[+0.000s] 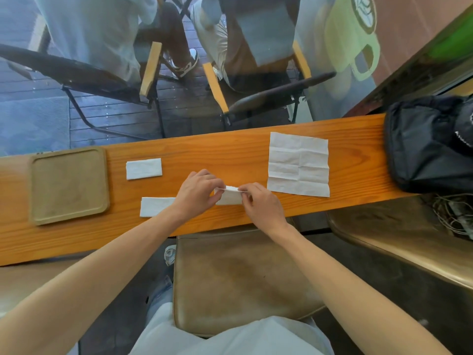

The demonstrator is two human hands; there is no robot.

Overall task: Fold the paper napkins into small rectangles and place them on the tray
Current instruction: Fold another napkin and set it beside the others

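My left hand [197, 192] and my right hand [261, 203] both pinch a small, partly folded white napkin [229, 197] at the middle of the wooden counter [230, 152]. Two folded napkin rectangles lie to the left: one [143, 168] farther back, one [156, 206] nearer me, partly under my left forearm. An unfolded, creased napkin [298, 163] lies flat to the right. The brown square tray [69, 185] sits at the counter's left end with nothing on it.
A black bag [427, 144] rests on the counter's right end. A window behind the counter shows chairs and seated people outside. A brown stool seat [243, 280] is below the counter in front of me.
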